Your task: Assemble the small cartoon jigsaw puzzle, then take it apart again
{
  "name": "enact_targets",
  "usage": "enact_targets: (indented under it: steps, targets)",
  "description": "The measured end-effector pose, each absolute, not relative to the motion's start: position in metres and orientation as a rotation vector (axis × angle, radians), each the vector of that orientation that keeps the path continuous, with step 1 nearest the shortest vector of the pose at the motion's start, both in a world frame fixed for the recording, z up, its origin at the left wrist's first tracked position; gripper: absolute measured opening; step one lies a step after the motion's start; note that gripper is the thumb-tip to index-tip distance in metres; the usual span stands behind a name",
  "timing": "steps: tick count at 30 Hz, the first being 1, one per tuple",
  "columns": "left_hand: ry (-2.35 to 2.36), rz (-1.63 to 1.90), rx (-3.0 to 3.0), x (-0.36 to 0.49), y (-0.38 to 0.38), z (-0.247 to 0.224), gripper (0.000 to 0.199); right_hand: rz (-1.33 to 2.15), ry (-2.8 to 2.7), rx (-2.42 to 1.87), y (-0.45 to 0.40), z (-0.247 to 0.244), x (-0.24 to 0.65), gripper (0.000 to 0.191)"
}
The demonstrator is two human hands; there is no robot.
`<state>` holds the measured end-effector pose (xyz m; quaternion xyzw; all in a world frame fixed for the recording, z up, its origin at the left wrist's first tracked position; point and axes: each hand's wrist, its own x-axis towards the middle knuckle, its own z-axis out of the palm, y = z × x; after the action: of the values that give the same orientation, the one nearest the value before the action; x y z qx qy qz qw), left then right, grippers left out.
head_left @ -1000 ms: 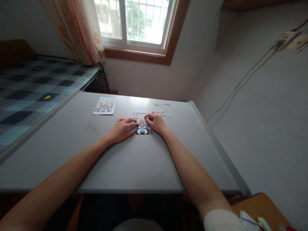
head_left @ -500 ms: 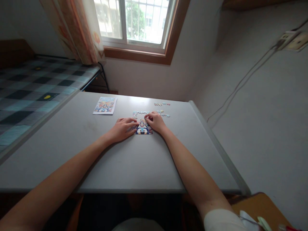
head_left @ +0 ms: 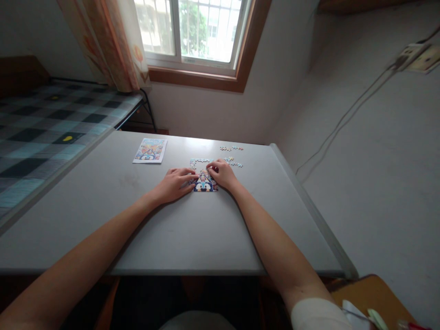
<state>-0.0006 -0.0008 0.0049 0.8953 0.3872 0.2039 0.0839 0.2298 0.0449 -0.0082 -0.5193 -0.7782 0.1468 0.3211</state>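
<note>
A partly assembled jigsaw puzzle (head_left: 203, 186) lies flat on the grey table (head_left: 192, 233), with a gap showing in its upper middle. My left hand (head_left: 176, 183) rests at the puzzle's left edge, fingers stretched out and apart on its pieces. On the other side, my right hand (head_left: 222, 173) bends over the upper right part. Its thumb and fingertips come together at the edge of the gap; whatever is between them is too small to make out. Several loose puzzle pieces (head_left: 235, 164) lie just beyond my right hand.
More loose pieces (head_left: 226, 149) lie farther back. A printed reference picture (head_left: 150, 151) is at the table's back left. A checked bed (head_left: 68, 114) stands to the left, a wall with a hanging cable (head_left: 338, 126) to the right. Near my right elbow is a brown stool (head_left: 374, 293).
</note>
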Motion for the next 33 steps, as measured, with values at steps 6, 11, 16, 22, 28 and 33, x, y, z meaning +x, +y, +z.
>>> enact_targets:
  steps: [6, 11, 16, 22, 28, 33]
  targets:
    - [1.161, 0.599, 2.674, -0.0005, -0.0010, 0.0049, 0.034, 0.389, -2.051, -1.364, 0.0439, -0.0069, 0.2297, 0.016]
    - [1.160, 0.603, 2.670, -0.0005, -0.0004, 0.0046, 0.033, 0.382, -2.047, -1.358, 0.0434, -0.0065, 0.2295, 0.015]
    - [1.173, 0.588, 2.664, -0.0004, -0.0004, 0.0047, 0.034, 0.387, -2.050, -1.364, 0.0439, -0.0072, 0.2295, 0.015]
    - [1.167, 0.586, 2.675, -0.0013, 0.0001, 0.0042, 0.034, 0.386, -2.045, -1.364, 0.0438, -0.0068, 0.2291, 0.014]
    - [1.163, 0.586, 2.678, -0.0010, -0.0006, 0.0049, 0.034, 0.381, -2.046, -1.359, 0.0441, -0.0071, 0.2293, 0.015]
    - [1.163, 0.584, 2.681, -0.0013, 0.0004, 0.0040, 0.034, 0.380, -2.053, -1.364, 0.0445, -0.0072, 0.2295, 0.016]
